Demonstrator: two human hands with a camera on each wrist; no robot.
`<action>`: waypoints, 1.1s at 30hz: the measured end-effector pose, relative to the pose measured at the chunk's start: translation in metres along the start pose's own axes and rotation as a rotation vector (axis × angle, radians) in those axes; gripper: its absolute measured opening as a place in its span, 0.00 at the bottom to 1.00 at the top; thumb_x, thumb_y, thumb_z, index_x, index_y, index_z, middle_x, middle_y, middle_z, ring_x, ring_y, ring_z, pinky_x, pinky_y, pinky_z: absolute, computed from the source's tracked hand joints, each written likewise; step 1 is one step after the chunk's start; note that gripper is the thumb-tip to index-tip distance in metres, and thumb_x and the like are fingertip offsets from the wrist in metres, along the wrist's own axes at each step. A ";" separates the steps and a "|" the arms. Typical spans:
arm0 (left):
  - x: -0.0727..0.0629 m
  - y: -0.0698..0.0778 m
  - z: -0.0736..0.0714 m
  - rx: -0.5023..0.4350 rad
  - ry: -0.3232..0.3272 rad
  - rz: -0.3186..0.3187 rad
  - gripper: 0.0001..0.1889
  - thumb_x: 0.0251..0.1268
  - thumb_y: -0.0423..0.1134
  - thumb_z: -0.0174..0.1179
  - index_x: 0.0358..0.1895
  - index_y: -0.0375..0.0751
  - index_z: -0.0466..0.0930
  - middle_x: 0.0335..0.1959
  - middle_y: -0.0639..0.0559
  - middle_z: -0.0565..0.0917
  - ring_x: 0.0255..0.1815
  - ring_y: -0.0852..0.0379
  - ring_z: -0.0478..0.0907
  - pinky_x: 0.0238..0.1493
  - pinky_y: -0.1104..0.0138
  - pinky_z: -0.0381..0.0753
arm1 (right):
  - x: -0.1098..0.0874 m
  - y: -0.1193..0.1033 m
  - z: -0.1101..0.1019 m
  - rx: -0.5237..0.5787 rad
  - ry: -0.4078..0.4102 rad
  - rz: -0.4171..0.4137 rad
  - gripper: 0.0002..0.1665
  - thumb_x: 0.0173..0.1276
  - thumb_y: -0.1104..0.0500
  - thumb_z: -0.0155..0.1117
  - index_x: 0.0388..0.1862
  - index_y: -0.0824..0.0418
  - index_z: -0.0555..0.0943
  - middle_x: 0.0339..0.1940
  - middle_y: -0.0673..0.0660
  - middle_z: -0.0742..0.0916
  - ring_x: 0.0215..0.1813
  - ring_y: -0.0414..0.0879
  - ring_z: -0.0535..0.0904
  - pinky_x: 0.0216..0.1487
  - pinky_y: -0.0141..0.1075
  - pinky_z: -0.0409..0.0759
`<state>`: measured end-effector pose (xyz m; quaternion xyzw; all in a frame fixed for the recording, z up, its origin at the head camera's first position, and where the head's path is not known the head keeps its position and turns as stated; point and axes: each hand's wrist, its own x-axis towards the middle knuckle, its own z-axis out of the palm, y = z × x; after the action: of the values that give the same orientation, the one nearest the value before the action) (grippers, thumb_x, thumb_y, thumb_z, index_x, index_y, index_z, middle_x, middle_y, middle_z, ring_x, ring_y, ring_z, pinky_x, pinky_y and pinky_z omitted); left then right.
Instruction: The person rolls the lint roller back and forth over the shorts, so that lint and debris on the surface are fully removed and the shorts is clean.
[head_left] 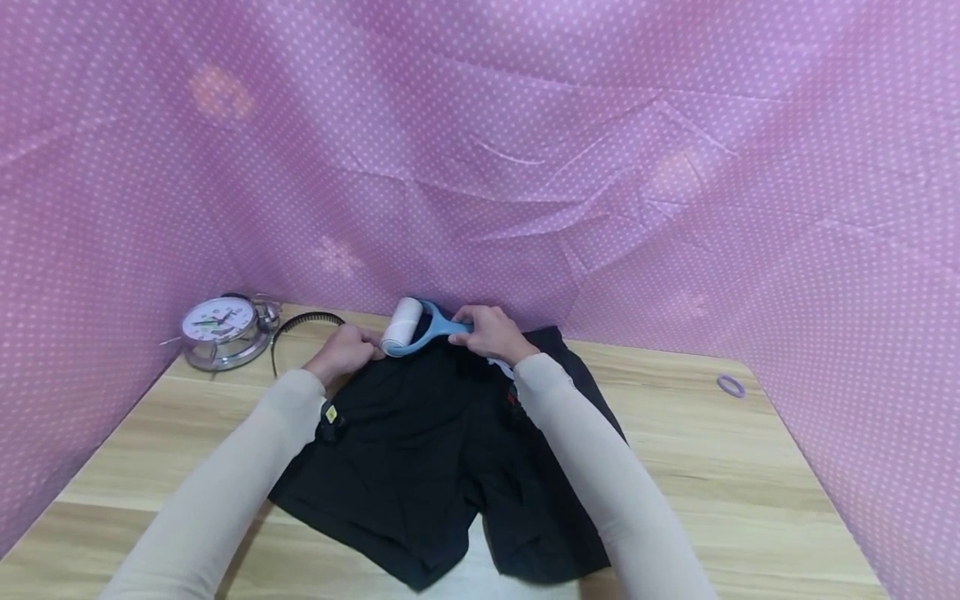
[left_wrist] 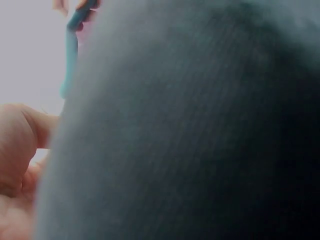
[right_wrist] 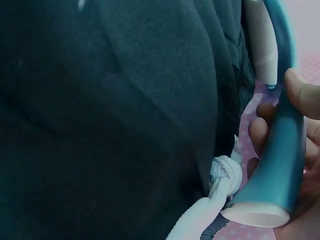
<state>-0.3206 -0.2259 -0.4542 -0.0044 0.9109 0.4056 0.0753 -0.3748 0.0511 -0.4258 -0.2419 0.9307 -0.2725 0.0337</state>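
Note:
Black shorts (head_left: pixel 397 450) lie spread on the table, legs toward me. My right hand (head_left: pixel 491 335) grips the blue handle (right_wrist: pixel 280 155) of a lint roller, its thumb along the neck. The roller's white cylinder (head_left: pixel 403 323) lies at the waist end of the shorts, close to my left hand (head_left: pixel 347 352). With curled fingers, that hand holds the shorts at the upper left corner of the waist. Dark cloth (left_wrist: pixel 175 125) fills most of the left wrist view and hides the fingertips. A knotted white drawstring (right_wrist: pixel 226 175) hangs beside the handle's end.
A silver alarm clock (head_left: pixel 221 325) stands at the back left of the wooden table (head_left: pixel 712 467). Beside it lies a black toothed headband (head_left: pixel 300 320), partly behind the left hand. A purple ring (head_left: pixel 731 386) lies far right. Pink dotted cloth (head_left: pixel 480 150) encloses the back and sides.

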 end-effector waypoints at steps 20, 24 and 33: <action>0.000 0.001 0.002 0.018 0.030 0.063 0.08 0.56 0.30 0.52 0.25 0.36 0.81 0.22 0.54 0.75 0.35 0.51 0.72 0.37 0.67 0.69 | 0.009 0.000 -0.001 -0.015 -0.043 0.004 0.12 0.65 0.50 0.73 0.45 0.52 0.86 0.36 0.47 0.88 0.35 0.43 0.78 0.39 0.34 0.75; 0.001 0.002 0.004 0.015 0.024 0.055 0.08 0.57 0.30 0.52 0.26 0.35 0.81 0.24 0.52 0.76 0.37 0.50 0.72 0.39 0.67 0.70 | 0.008 0.002 -0.001 -0.003 -0.035 -0.002 0.12 0.65 0.50 0.73 0.44 0.52 0.86 0.34 0.47 0.88 0.34 0.42 0.78 0.38 0.34 0.75; 0.000 0.003 0.002 0.035 0.027 0.037 0.15 0.60 0.33 0.54 0.45 0.32 0.88 0.47 0.41 0.84 0.50 0.47 0.76 0.48 0.65 0.73 | 0.008 0.003 -0.002 0.036 -0.031 0.018 0.12 0.65 0.49 0.73 0.44 0.51 0.87 0.30 0.47 0.87 0.28 0.42 0.76 0.33 0.34 0.74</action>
<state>-0.3203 -0.2226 -0.4527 0.0084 0.9187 0.3910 0.0556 -0.3832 0.0508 -0.4252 -0.2372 0.9271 -0.2851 0.0547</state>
